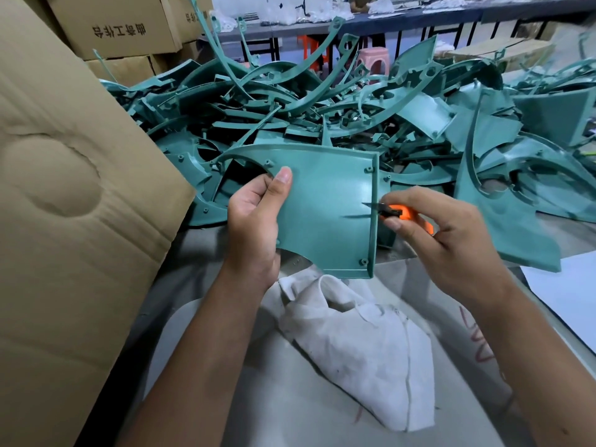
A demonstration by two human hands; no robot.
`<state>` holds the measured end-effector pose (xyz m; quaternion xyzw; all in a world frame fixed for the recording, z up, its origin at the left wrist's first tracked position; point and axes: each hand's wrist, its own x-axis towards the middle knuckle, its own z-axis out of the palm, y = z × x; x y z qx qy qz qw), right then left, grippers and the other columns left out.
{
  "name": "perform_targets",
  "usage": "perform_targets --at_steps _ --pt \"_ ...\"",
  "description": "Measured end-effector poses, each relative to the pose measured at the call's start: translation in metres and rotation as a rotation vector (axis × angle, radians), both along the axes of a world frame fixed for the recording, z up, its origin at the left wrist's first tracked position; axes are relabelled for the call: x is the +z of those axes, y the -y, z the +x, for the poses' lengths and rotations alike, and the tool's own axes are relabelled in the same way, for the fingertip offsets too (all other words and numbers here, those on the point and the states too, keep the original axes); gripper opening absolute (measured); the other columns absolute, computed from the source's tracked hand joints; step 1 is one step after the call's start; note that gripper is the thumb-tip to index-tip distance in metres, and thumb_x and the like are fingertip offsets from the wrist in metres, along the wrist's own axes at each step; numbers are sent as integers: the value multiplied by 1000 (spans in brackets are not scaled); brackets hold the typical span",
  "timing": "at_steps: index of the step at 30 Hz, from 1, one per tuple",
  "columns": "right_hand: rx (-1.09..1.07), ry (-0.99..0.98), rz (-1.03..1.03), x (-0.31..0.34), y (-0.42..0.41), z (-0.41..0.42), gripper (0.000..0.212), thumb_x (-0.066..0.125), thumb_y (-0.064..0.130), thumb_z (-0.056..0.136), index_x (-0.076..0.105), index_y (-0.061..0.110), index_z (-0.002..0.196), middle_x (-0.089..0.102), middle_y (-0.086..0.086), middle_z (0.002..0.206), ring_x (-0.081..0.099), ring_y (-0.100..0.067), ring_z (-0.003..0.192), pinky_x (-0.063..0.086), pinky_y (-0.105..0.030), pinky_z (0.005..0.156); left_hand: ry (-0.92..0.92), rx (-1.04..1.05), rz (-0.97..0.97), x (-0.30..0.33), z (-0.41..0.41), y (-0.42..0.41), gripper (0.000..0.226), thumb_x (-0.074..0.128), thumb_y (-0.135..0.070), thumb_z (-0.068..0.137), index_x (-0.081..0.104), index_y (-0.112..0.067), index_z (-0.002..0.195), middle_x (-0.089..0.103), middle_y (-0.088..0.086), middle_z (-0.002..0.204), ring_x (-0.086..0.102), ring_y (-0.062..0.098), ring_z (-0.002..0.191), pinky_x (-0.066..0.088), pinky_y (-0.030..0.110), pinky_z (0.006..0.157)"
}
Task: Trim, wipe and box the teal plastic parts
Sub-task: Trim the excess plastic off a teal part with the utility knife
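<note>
Left hand (254, 217) grips a teal panel (325, 214) above the table (290, 414); right hand (448, 240) pinches an orange-handled trimming knife (398, 214) at its edge (trimming underway). Rag (354, 337) and heaped parts (322, 101) wait.

Pink stool (373, 60) and dark workbench (419, 19) far behind; printed cartons (119, 24) stacked left.

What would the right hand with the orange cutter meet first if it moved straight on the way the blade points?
Most likely the raised right edge of the teal part that the left hand holds. The right hand points the orange cutter leftward, its tip already at that rim, though depth is unclear.
</note>
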<state>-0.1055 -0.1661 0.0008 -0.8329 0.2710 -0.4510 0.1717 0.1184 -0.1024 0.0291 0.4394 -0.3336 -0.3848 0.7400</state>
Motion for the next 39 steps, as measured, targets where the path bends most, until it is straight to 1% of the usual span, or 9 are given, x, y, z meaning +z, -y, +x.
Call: perform_targets --at_steps 6,12,16,19,25,32,35,37,39 --pt "128 -52 5 3 0 -1 13 67 27 96 70 29 109 64 28 92 61 -1 85 39 -9 74 -6 48 -29 5 5 0 43 57 -18 103 53 23 116 61 27 103 59 36 94 50 48 83" --pt "183 -106 80 1 2 -2 16 69 31 96 76 23 108 72 12 93 64 -9 86 43 -14 74 15 55 -28 3 8 0 43 57 -17 103 51 25 111 59 27 102 56 37 90 48 48 80" --pt "211 -141 79 2 1 -3 17 71 30 96 78 20 108 71 19 94 65 -5 87 42 -10 75 41 45 -29 -1 10 1 42 59 -18 103 53 23 109 61 26 97 59 36 88 56 37 70" --pt "205 -162 100 4 1 -5 19 72 27 92 79 21 109 71 20 94 65 -3 87 43 -10 75 53 31 -28 -2 11 1 43 60 -19 101 53 23 107 60 25 96 57 36 87 53 38 72" --pt "215 -254 120 7 -2 -5 19 78 20 90 81 19 108 73 14 96 69 -10 93 57 -37 78 84 36 -32 -2 13 3 44 62 -22 99 56 20 109 65 23 94 63 33 85 55 39 73" --pt "232 -302 142 10 -6 -3 24 72 33 88 81 24 108 74 14 93 67 -11 90 53 -32 77 82 50 -40 -2 14 3 44 62 -22 101 55 21 109 65 23 94 64 32 83 57 38 71" --pt "242 -349 131 7 -3 -4 19 77 28 89 81 28 107 73 19 95 66 -7 92 53 -31 78 91 52 -29 -2 13 4 35 59 -20 102 61 15 106 70 18 91 68 29 81 58 38 71" --pt "247 -441 101 4 -5 -1 20 81 25 88 82 34 106 71 26 99 64 1 97 53 -38 84 84 41 -57 2 15 5 25 57 -21 104 69 1 99 76 12 93 73 25 85 61 37 71" --pt "275 -420 84 2 -8 3 23 81 25 89 81 37 109 70 29 103 63 7 101 52 -35 88 83 41 -96 7 19 5 24 56 -24 104 74 -9 97 77 11 96 74 27 89 61 39 72"
